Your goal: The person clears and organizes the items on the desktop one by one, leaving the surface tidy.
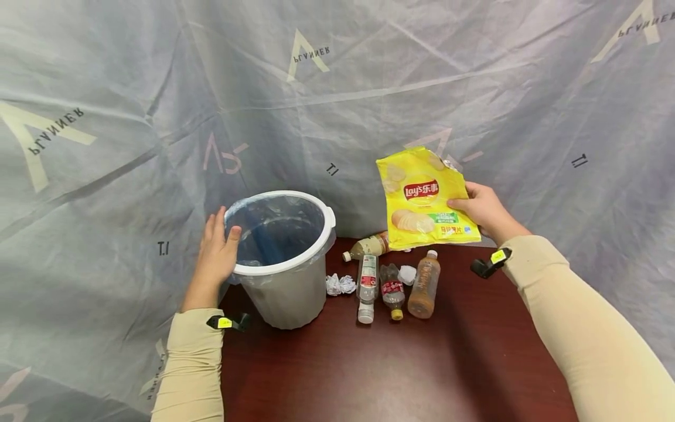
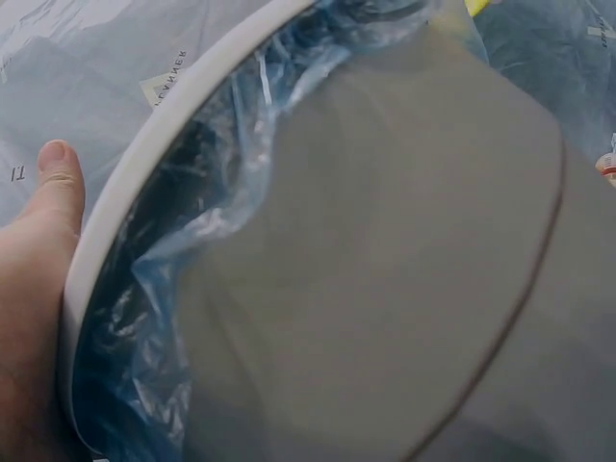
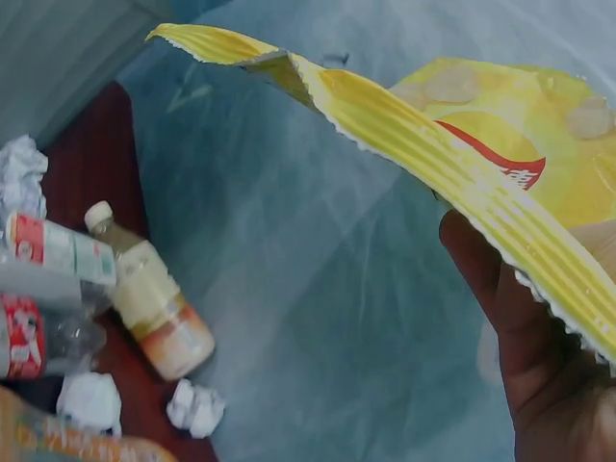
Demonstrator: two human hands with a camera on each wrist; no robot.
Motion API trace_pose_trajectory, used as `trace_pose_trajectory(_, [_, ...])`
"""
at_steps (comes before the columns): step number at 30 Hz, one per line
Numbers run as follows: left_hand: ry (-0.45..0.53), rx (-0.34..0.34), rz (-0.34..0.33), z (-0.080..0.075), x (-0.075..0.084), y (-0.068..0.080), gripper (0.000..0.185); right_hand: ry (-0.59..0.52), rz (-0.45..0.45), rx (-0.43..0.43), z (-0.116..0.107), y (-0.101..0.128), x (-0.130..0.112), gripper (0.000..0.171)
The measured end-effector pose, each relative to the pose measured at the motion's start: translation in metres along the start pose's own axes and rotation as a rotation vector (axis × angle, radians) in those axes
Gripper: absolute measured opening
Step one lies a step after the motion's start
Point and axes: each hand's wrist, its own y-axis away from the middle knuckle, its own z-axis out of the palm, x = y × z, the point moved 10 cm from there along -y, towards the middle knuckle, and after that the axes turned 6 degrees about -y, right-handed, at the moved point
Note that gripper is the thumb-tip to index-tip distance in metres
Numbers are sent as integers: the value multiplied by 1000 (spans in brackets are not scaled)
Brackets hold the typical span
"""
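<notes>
My right hand (image 1: 487, 212) pinches a yellow chip bag (image 1: 429, 202) by its right edge, thumb in front, holding it up above the bottles. In the right wrist view the crimped edge of the chip bag (image 3: 414, 144) runs past the fingers. At the left stands a grey trash can (image 1: 290, 296) with a white rim and a clear bluish liner (image 1: 253, 225) folded over it. My left hand (image 1: 213, 252) rests against the can's left rim, fingers straight and thumb raised. The left wrist view shows that hand (image 2: 38, 308) beside the white rim (image 2: 144, 164).
On the dark red table (image 1: 358, 375) lie a clear bottle (image 1: 367, 287), a red-labelled bottle (image 1: 392, 290), an orange-tinted bottle (image 1: 424, 284) and a bottle with a cream label (image 1: 366, 246). Crumpled paper (image 1: 340, 285) lies beside the can. Grey cloth (image 1: 337, 117) hangs behind.
</notes>
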Motion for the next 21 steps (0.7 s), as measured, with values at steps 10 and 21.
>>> trace_pose_trajectory(10, [28,35,36,3,11,5,93,-38,-65,-82,48,-16,-58,48])
trace_pose_trajectory(21, [31,30,46,8,17,4,87,-57,-80,-144,101,-26,-103,48])
